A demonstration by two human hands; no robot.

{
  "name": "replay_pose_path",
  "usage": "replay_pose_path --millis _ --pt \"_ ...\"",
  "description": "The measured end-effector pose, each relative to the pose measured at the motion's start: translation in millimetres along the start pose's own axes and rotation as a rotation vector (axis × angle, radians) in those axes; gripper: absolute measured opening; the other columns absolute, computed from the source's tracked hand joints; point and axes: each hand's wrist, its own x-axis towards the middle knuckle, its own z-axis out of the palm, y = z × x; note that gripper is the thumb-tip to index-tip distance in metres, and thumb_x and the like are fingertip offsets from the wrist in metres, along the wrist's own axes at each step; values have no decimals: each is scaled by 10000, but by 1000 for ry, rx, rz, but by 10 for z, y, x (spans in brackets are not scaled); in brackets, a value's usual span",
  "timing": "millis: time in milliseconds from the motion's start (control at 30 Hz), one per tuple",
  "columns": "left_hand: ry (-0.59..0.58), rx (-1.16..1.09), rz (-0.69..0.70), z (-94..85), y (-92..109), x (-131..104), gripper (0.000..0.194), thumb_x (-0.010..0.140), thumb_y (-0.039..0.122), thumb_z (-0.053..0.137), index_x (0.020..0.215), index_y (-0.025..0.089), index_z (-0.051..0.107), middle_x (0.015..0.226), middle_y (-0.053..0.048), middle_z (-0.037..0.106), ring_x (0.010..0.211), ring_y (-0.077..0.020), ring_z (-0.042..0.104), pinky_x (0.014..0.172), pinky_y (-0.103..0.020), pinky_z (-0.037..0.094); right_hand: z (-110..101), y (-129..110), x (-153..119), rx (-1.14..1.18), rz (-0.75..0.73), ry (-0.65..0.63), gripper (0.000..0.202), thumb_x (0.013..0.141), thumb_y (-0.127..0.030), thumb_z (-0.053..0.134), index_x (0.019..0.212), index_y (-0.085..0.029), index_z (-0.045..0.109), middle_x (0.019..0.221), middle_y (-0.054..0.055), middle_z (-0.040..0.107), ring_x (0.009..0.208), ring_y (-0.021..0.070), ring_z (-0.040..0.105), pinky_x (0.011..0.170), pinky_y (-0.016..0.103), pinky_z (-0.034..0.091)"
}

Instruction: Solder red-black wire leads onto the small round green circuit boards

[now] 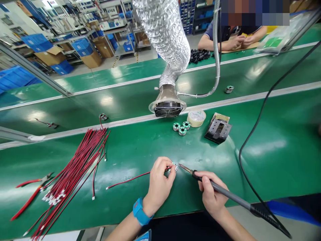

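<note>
My left hand (162, 177), with a blue band at the wrist, pinches a red wire (130, 179) against a small round part (175, 166). The wire trails left and ends in a white plug on the green bench. My right hand (213, 194) is closed around a soldering iron (225, 191), its tip just right of the round part with a small gap between them. Several similar round parts (182, 131) sit above my hands, beside a tape roll (196, 118). A bundle of red wires (80, 157) with white plugs lies at the left.
Red-handled cutters (30, 199) lie at far left. A metal holder (218, 128) stands right of the tape. A fume duct (170, 40) hangs over the bench. The iron's black cable (253, 130) loops at right. Across the bench, a person's hands (242, 41) hold something yellow.
</note>
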Motion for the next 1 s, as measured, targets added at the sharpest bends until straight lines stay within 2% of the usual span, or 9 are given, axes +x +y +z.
replay_pose_path --millis 67,200,400,633,1000 --pt "8 21 12 14 -7 -11 128 988 137 609 890 218 594 970 -41 652 874 -173 630 759 -305 505 13 -18 14 15 0 -17 288 1058 -302 533 933 -191 768 563 -12 631 470 147 618 459 258 479" --pt "14 49 28 16 -10 -14 121 984 139 613 897 220 588 979 -48 658 888 -180 638 763 -315 512 43 -37 68 4 -19 -52 271 1045 -289 547 924 -207 775 604 -4 667 480 145 628 451 258 467" --pt "29 86 51 23 -1 -13 119 979 136 606 900 222 585 974 -49 661 889 -183 642 765 -313 512 33 -29 72 -12 -71 -69 241 1034 -251 559 941 -228 780 625 -15 673 518 143 643 514 271 499" --pt "47 122 64 44 -14 -37 122 983 147 621 896 221 577 964 -44 661 877 -182 638 773 -316 504 27 -19 46 57 2 -31 238 1049 -244 542 991 -231 773 586 -44 627 486 122 608 491 246 466" --pt "56 170 85 37 24 -22 143 945 112 615 871 228 577 958 -51 674 881 -194 658 755 -313 524 42 -20 92 82 5 -127 234 1044 -248 554 999 -214 781 609 -26 639 516 137 625 516 260 490"
